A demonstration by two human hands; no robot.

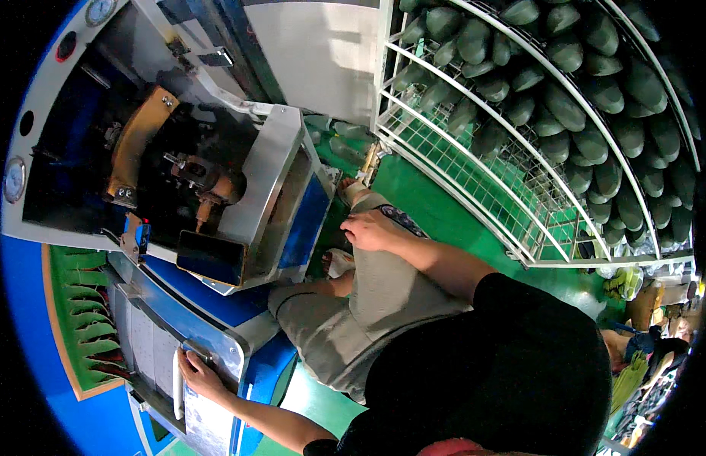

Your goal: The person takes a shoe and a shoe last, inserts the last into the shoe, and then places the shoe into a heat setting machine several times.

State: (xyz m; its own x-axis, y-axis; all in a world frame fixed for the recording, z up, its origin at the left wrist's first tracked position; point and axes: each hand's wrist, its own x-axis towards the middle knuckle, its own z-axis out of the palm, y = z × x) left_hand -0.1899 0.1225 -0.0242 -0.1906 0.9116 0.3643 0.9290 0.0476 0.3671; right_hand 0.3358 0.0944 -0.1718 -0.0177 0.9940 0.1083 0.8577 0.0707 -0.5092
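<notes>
My left hand [203,375] lies on the ledge of a blue and grey machine [230,353], its fingers stretched out beside a long white strip [177,387]. A short dark metal bar [196,351] sits by the fingertips; whether they touch it I cannot tell. On my bent knee, over grey-brown trousers [398,285], rests my right hand [368,230], fingers loosely laid and holding nothing visible. Ahead of me, the machine's dark cavity contains a curved brown pad [132,144] and a metal head with a brownish, rounded part [230,186]. Below that stands a black flat panel [211,257].
A white wire rack [452,137] at upper right carries many dark, rounded, shoe-shaped forms [562,106]. A wood-edged green tray [83,270] at left bears several curved green pieces. Round gauges [15,181] line the machine's frame. Another person [657,342] is at far right. The floor [436,190] is green.
</notes>
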